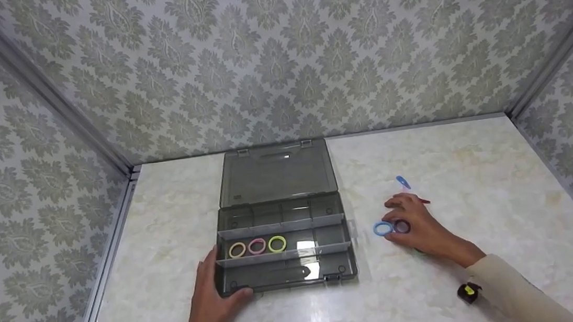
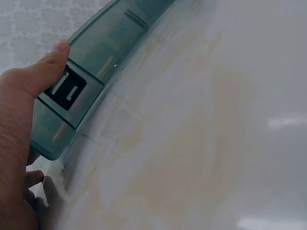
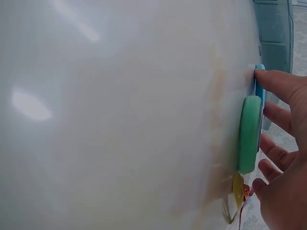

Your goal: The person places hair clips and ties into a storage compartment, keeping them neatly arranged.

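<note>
A grey see-through compartment box (image 1: 284, 271) lies with its lid (image 1: 277, 175) folded back. In its middle row sit an orange ring (image 1: 237, 250), a pink ring (image 1: 257, 246) and a yellow ring (image 1: 277, 244), each like a hair tie. My left hand (image 1: 210, 300) grips the box's near left corner, thumb on the front wall (image 2: 88, 76), fingers along the left side. Right of the box, my right hand (image 1: 416, 227) pinches a blue ring (image 1: 376, 229) between thumb and index finger. A dark purple ring (image 1: 402, 226) is beside it. In the right wrist view, a green ring (image 3: 249, 136) stands edge-on near the fingers.
Beyond the right hand lie a blue hair clip (image 1: 402, 182) and a red pointed item (image 1: 425, 201), partly hidden. A black and yellow tape measure (image 1: 469, 292) is beside the right sleeve (image 1: 514, 286). Patterned walls (image 1: 277, 67) border the marbled table (image 1: 454, 155).
</note>
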A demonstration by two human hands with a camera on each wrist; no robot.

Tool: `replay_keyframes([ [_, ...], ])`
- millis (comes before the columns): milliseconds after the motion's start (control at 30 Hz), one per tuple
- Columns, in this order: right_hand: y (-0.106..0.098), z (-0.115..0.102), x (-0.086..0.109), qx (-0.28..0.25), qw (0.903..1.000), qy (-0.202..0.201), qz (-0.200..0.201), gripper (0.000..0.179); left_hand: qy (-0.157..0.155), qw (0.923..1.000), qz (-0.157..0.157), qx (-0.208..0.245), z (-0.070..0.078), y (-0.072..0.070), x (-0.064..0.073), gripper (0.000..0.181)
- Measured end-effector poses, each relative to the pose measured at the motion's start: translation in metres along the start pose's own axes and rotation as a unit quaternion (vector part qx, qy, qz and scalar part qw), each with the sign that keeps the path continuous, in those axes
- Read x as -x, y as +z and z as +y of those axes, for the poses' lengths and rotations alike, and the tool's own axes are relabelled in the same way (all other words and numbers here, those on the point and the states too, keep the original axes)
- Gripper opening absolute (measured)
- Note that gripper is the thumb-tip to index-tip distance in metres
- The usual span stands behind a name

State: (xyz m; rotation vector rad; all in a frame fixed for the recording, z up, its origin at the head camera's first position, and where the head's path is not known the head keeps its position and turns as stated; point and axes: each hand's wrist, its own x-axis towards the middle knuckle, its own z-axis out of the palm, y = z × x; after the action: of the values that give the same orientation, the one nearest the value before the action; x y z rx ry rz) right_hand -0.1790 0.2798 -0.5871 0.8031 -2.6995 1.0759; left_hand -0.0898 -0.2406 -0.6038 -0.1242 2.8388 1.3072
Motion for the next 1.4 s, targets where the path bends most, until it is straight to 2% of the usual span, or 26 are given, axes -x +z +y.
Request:
replay_keyframes([
  [233, -0.001, -0.002, -0.005, -0.009, 0.9999, 0.006, 0.007, 0.021, -0.004, 1.0, -0.004, 0.002, 0.0, 0.0, 0.001, 0.135],
  [433, -0.002, -0.003, -0.013, 0.011, 0.9993, -0.019, 0.03, 0.024, 0.001, 1.0, 0.001, 0.004, -0.002, 0.0, 0.001, 0.134],
  [633, -0.001, -0.006, -0.023, 0.027, 0.9978, -0.034, 0.05, 0.026, 0.02, 0.9997, 0.011, 0.0, -0.003, 0.0, 0.001, 0.134],
  [933, -0.003, -0.015, -0.036, 0.023, 0.9988, -0.011, 0.043, 0.025, 0.029, 0.9994, 0.014, 0.01, -0.006, 0.001, 0.001, 0.133],
  [1133, -0.004, -0.019, -0.042, 0.022, 0.9983, -0.015, 0.052, 0.024, 0.034, 0.9991, 0.018, 0.014, -0.006, 0.002, 0.001, 0.132],
  [1400, -0.001, -0.033, -0.05, 0.029, 0.9986, -0.008, 0.044, 0.02, 0.027, 0.9995, 0.015, 0.009, -0.007, -0.001, 0.002, 0.131],
])
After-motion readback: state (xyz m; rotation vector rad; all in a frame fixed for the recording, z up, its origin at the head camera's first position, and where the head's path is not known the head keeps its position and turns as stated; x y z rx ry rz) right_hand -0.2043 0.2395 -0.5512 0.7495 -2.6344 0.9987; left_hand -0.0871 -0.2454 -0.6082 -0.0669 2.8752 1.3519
